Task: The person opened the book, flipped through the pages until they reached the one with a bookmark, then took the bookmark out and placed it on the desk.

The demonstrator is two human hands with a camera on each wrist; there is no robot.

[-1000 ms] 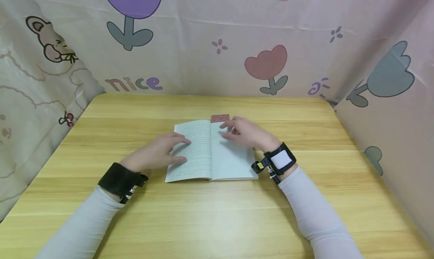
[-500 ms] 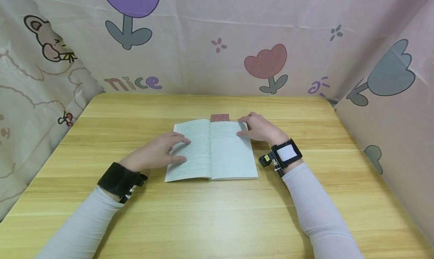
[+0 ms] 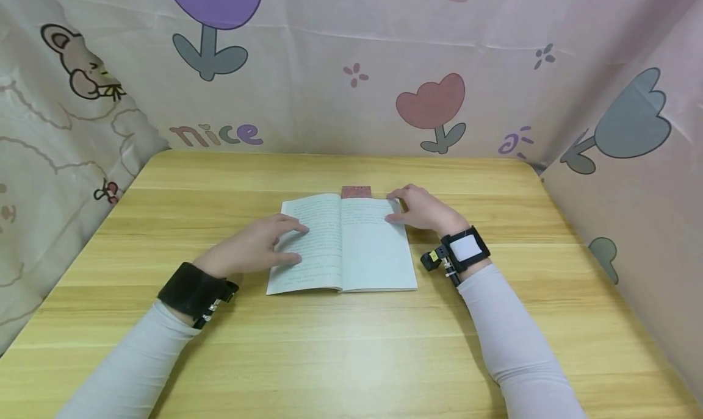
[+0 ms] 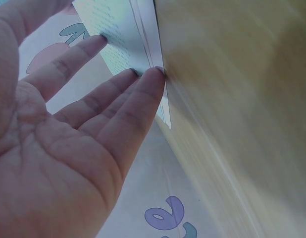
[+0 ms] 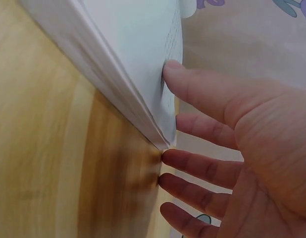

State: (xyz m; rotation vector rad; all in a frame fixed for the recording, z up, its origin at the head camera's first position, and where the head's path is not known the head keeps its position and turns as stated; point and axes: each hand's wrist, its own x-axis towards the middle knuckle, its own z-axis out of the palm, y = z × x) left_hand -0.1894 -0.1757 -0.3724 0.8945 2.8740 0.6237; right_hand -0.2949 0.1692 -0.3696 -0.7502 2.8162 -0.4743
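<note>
An open book (image 3: 379, 248) lies on the wooden table, its left page full of print and its right page printed only near the top. From its top edge by the spine sticks out a small reddish-brown card (image 3: 356, 192). My left hand (image 3: 255, 242) rests on the left page, fingers spread and relaxed; the left wrist view shows its fingertips (image 4: 152, 74) at the page edge. At the upper right corner is my right hand (image 3: 425, 210). In the right wrist view its thumb (image 5: 192, 84) lies on the page while the other fingers stretch out around the corner.
A pale wooden table (image 3: 351, 352) carries the book. Behind it and along both sides hangs a printed cloth (image 3: 329, 102) with flowers and lettering. Each wrist wears a black strap with a small camera (image 3: 430, 260).
My right hand has moved right, from over the upper part of the right page to its upper right corner, uncovering the printed lines. The left hand and book have stayed in place.
</note>
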